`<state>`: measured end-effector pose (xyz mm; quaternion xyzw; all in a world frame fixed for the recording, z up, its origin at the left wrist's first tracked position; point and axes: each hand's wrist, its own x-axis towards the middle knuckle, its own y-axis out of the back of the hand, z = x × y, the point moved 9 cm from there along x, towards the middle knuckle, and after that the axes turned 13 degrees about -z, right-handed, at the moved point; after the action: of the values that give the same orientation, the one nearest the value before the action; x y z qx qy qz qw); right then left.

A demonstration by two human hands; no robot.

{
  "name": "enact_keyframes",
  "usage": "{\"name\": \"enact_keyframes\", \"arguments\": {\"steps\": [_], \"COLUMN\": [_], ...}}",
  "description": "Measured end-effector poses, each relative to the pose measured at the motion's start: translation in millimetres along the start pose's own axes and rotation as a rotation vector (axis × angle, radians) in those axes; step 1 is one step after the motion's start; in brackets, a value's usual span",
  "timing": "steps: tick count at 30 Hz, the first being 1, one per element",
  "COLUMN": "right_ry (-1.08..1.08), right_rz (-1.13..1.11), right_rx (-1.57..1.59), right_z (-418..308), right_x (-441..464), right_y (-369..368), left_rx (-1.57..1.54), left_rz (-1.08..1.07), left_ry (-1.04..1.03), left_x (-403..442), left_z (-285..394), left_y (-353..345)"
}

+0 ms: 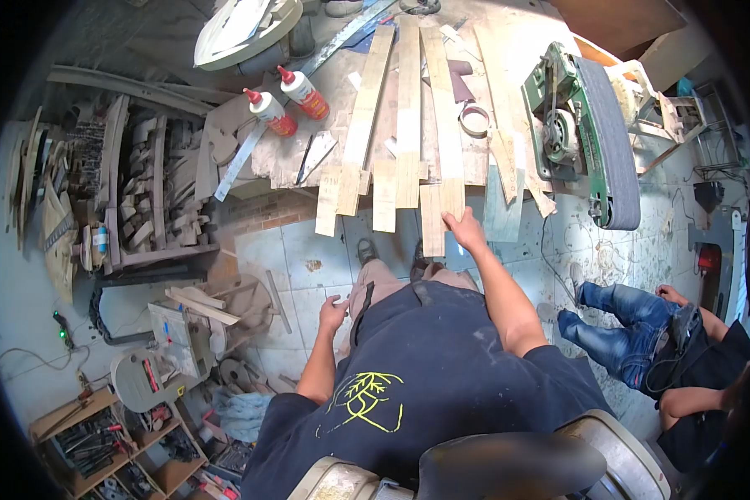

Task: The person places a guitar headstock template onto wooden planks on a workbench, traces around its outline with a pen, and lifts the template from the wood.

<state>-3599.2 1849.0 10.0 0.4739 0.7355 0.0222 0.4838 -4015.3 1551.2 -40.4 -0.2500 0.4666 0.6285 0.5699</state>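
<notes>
On the workbench (308, 137), several long pale wood strips lie side by side, their near ends over the front edge. My right hand (465, 229) is closed at the near end of the right strip (446, 133), next to a short wood piece (432, 221). Two more short pieces, one at the left (327, 200) and one in the middle (384, 196), lie at the strips' near ends. My left hand (333, 315) hangs by my body, away from the bench, its fingers loosely bent with nothing visible in them.
Two red-capped glue bottles (279, 112) and a tape roll (474, 121) are on the bench. A green belt sander (583, 133) stands at the right. Another person (633, 333) is at the lower right. Wood racks (154, 183) and a tool shelf (117, 442) are at the left.
</notes>
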Motion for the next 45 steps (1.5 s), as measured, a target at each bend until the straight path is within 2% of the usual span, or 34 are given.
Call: {"name": "enact_keyframes", "arguments": {"steps": [45], "right_ry": [-0.005], "right_rz": [-0.013], "right_rx": [0.063], "right_z": [1], "right_x": [-1], "right_y": [-1], "left_rx": [0.007], "left_rz": [-0.008], "left_ry": [-0.02], "left_x": [13], "left_z": [11], "left_y": [6]}}
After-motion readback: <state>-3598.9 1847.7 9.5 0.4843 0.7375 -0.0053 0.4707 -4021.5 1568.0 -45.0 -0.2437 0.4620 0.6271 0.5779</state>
